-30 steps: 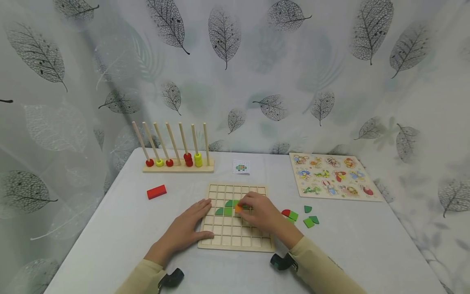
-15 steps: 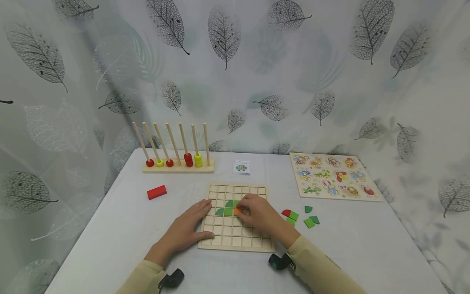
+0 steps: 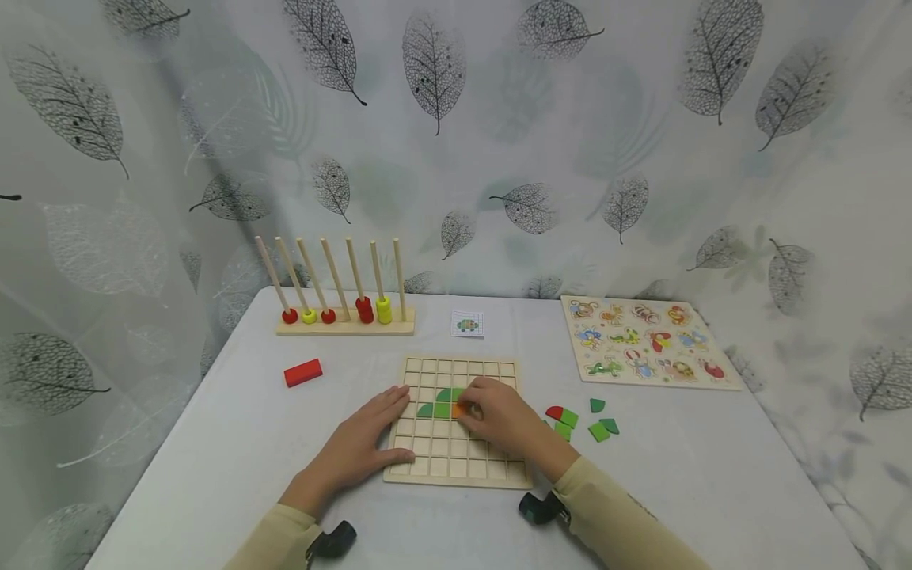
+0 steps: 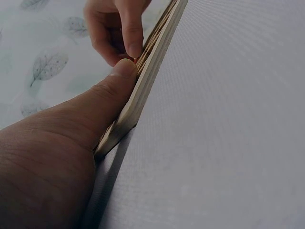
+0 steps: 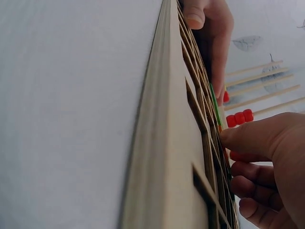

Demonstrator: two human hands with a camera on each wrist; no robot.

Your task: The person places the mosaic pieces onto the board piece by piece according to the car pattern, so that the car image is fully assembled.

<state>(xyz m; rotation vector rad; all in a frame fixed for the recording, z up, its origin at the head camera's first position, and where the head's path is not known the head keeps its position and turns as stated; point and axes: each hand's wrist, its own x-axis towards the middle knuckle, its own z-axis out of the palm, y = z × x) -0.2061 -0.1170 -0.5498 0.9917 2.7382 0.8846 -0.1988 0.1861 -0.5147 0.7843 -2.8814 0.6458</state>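
A wooden grid board [image 3: 459, 469] lies on the white table with green tiles [image 3: 442, 410] set in its upper middle cells, some of them rounded. My left hand [image 3: 359, 439] rests along the board's left side, fingers stretched out and thumb over the front left corner. In the left wrist view, that thumb [image 4: 105, 98] lies on the board's edge. My right hand [image 3: 502, 419] reaches over the board from the right. Its thumb and index finger pinch an orange tile [image 3: 457, 411] down at the grid, beside the green ones; the fingers partly hide it.
Loose red and green tiles [image 3: 598, 431] lie right of the board. Behind it is a small pattern card [image 3: 467, 324]. A peg stand [image 3: 345, 326] with red and yellow beads stands back left, near a red block [image 3: 303, 373]. An insect puzzle board [image 3: 648, 344] lies back right.
The right hand has drawn slightly left and lowered the orange tile closer against the green tiles. My left hand has stayed in place.
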